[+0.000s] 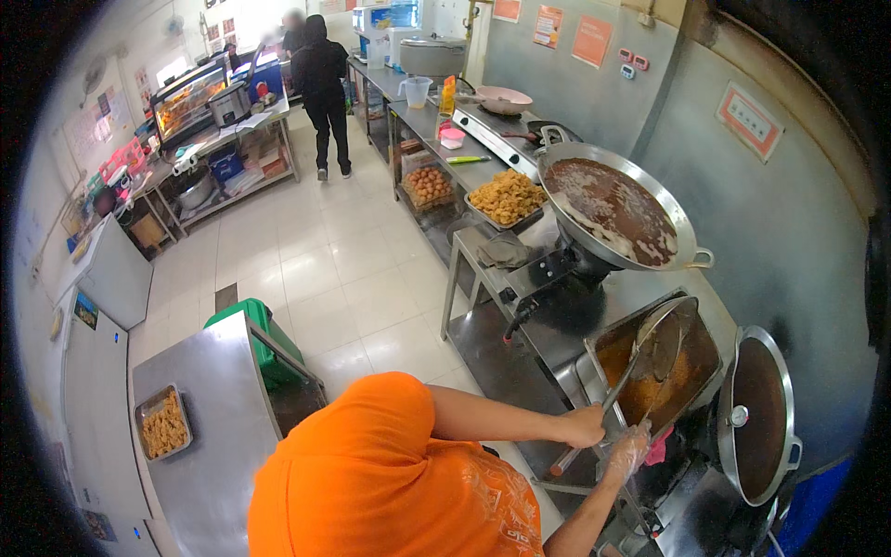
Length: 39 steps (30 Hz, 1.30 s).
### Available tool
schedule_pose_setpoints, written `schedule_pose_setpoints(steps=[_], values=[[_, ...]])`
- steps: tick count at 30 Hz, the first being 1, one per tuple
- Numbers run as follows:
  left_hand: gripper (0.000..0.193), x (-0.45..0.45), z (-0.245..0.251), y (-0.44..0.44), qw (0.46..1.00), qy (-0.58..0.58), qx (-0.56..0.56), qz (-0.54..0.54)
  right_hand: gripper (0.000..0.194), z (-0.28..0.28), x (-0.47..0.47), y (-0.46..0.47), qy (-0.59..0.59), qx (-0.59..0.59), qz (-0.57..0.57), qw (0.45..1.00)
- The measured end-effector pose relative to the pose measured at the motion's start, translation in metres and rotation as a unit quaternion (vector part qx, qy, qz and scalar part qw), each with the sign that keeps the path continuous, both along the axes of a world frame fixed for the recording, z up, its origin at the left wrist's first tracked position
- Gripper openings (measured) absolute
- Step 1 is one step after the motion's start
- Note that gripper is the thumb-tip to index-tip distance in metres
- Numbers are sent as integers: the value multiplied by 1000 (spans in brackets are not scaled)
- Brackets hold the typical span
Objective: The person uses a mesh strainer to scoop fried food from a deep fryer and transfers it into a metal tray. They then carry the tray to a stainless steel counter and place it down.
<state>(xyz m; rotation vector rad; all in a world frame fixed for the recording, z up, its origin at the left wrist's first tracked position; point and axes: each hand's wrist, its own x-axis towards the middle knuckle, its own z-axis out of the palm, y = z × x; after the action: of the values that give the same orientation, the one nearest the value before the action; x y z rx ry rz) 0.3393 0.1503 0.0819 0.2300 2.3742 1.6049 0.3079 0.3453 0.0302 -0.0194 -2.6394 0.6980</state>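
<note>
My left hand (583, 426) grips the metal handle of a large round strainer (686, 310); the handle's wooden end (565, 461) sticks out below the hand. My right hand (630, 452), in a clear plastic glove, closes around a thin-handled utensil whose head overlaps the strainer and cannot be made out clearly. Both tools are over a deep rectangular metal pan (595, 348) with brown-orange contents. Beyond the pan, a large wok (686, 261) of bubbling brown oil stands on a burner. To its right is a second wok (786, 390) of dark oil, with a dial thermometer (738, 416) at its rim.
A tray of fried pieces (507, 198) stands beside the first wok, near a folded cloth (504, 252). Behind me, a steel table (216, 390) bears another tray of fried food (163, 425). A green bin (278, 334) adjoins it. A person in black (320, 83) stands in the aisle.
</note>
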Motion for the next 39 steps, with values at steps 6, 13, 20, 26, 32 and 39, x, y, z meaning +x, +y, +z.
schedule_pose_setpoints(steps=[6,13,20,26,32,39], values=[[44,13,2,-4,997,-37,-64,-36,21,8,9,-29,61,2,-33,998],[41,-81,-5,42,989,26,-144,5,37,-5,-89,30,-38,21,-113,993],[37,-92,-1,62,995,42,-94,-1,45,17,-98,41,-31,18,-122,992],[40,-110,-10,66,996,-30,-82,36,51,13,-121,45,-18,21,-99,995],[37,-105,-21,57,999,-29,-7,27,45,6,-115,42,-35,-13,-119,992],[17,-130,-19,43,957,-171,231,-32,29,-21,-138,79,-66,-209,-72,973]])
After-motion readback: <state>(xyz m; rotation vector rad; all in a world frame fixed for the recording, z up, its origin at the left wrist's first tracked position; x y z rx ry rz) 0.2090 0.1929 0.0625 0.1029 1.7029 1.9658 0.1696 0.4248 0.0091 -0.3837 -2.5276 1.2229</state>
